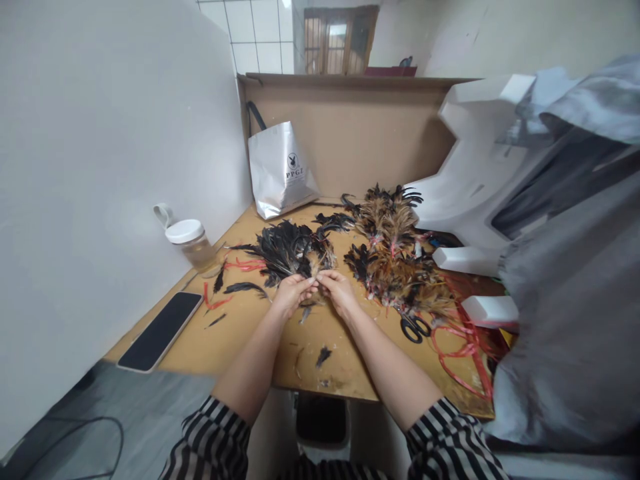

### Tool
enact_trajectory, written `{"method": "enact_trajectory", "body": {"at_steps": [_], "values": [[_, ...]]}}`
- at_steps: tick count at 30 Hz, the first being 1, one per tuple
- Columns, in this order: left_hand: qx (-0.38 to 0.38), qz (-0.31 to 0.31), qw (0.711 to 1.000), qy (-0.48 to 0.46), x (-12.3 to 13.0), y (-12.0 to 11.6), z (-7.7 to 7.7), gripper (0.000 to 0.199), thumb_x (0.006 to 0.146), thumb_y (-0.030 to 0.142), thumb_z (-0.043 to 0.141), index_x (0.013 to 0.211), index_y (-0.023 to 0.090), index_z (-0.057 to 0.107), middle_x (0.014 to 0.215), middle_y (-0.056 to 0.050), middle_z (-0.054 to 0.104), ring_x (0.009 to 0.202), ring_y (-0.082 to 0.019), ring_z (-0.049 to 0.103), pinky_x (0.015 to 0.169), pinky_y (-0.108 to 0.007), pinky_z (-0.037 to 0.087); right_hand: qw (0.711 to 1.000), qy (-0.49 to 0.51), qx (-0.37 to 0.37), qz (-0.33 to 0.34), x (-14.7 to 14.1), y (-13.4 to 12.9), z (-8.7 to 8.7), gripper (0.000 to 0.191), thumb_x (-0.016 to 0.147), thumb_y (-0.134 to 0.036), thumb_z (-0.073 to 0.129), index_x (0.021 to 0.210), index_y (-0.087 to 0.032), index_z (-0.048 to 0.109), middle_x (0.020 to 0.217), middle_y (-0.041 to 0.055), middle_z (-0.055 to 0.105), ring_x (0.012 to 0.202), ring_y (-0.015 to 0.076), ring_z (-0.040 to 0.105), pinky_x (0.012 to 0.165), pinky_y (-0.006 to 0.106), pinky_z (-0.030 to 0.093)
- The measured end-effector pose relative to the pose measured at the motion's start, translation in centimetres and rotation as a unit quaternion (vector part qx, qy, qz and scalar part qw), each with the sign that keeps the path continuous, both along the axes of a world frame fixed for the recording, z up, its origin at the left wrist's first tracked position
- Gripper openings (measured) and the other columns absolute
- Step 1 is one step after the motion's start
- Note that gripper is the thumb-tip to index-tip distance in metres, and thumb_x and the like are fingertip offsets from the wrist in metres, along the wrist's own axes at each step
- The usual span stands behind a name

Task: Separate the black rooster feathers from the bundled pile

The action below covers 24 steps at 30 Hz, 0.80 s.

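Close together over the wooden table (235, 357), my left hand (294, 293) and my right hand (337, 288) meet at their fingertips. Both are closed in a pinch on a small light-brown feather (315, 261) that points away from me; its lower end is hidden by the fingers. Right behind them lies a pile of black feathers (287, 250). To the right are bundles of brown and black feathers (405, 277), with pinkish ties at some of their bases. Loose dark feathers (247, 288) lie left of my left hand.
Black-handled scissors (415, 328) and red plastic ribbon (470, 347) lie on the right. A phone (161, 331) and a white-lidded jar (189, 243) stand along the left wall. Behind are a silver bag (280, 170) and a cardboard panel (370, 133). Grey cloth (575, 300) hangs at the right.
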<state>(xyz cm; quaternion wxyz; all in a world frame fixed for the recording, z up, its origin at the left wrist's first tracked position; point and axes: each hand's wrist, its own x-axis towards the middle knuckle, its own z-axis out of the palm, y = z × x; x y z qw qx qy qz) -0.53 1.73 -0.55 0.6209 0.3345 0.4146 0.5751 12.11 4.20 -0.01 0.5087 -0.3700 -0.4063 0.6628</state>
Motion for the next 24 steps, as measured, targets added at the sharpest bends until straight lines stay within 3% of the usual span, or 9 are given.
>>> {"method": "enact_trajectory", "body": {"at_steps": [8,18,24], "values": [[0.003,-0.007,1.000,0.014,0.0,-0.1,0.2,0.019,0.058,0.020,0.071,0.066,0.009,0.058,0.063,-0.006,0.063,0.052,-0.007,0.056,0.046,-0.015,0.041,1.000,0.000,-0.006,0.016,-0.2,-0.1,-0.1,0.027,0.049,-0.033,0.071,0.067,-0.016,0.061,0.052,-0.0021,0.057,0.041,0.0054,0.040,0.042,0.020,0.026],[0.051,0.039,0.986,0.154,0.1,0.2,0.3,0.019,0.056,0.024,0.071,0.057,0.011,0.057,0.053,-0.004,0.061,0.042,-0.007,0.052,0.041,-0.016,0.039,0.994,-0.105,0.035,0.018,0.8,0.6,-0.4,0.024,0.052,-0.035,0.070,0.062,-0.016,0.059,0.048,-0.0027,0.055,0.041,0.0067,0.042,0.041,0.020,0.029],[0.024,0.025,0.989,0.143,0.2,0.0,0.4,0.017,0.057,0.022,0.071,0.060,0.010,0.059,0.055,-0.006,0.063,0.042,-0.008,0.053,0.041,-0.016,0.040,0.993,-0.092,0.069,0.015,0.7,0.7,-0.6,0.028,0.052,-0.039,0.070,0.057,-0.015,0.057,0.049,-0.0032,0.054,0.041,0.0055,0.039,0.041,0.019,0.027]]}}
